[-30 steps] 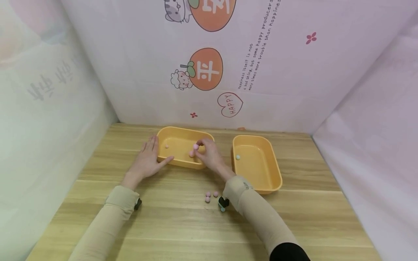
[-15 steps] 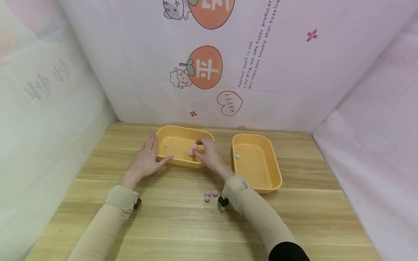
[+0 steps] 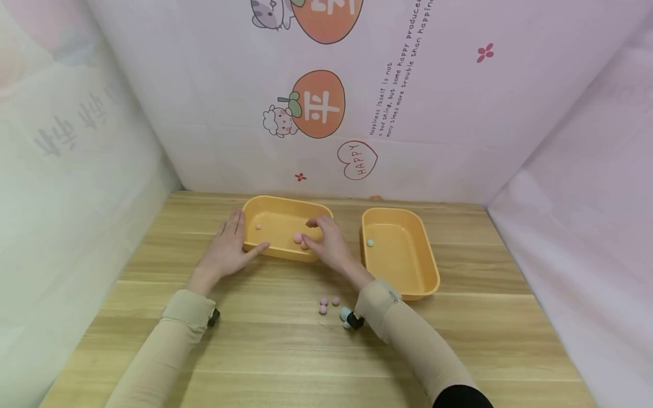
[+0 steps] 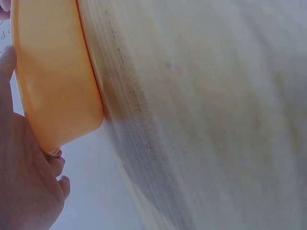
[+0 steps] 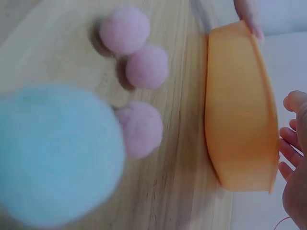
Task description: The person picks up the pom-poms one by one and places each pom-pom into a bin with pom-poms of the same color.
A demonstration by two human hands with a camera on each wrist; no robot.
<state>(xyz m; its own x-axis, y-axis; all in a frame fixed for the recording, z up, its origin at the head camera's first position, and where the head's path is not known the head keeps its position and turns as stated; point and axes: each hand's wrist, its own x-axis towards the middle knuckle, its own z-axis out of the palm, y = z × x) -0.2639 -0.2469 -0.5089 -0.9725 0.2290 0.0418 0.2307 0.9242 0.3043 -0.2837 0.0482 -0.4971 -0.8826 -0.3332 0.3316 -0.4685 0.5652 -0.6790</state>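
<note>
My left hand (image 3: 228,249) lies against the left end of the left yellow bin (image 3: 285,253), fingers straight and thumb along its front rim. Over the right part of that bin, my right hand (image 3: 329,243) has thumb and fingers apart with nothing between them. Just below its fingers, a pink pom-pom (image 3: 298,238) lies in the bin beside another pink pom-pom (image 3: 304,245), partly covered by the thumb. Further left inside is a smaller pale pink ball (image 3: 258,226). In the right wrist view the thumb and fingers are spread beside the bin wall (image 5: 242,110).
A second yellow bin (image 3: 403,283) stands to the right, holding a pale green ball (image 3: 370,242). Three pink pom-poms (image 5: 147,66) lie on the wooden table (image 3: 265,351). Near them, under my right wrist, is a light blue pom-pom (image 5: 60,153). Printed cloth (image 3: 433,170) walls the back.
The pink pom-pom pinched in my right hand has been let go into the left bin, and the fingers have parted. My left hand has kept its place on the bin.
</note>
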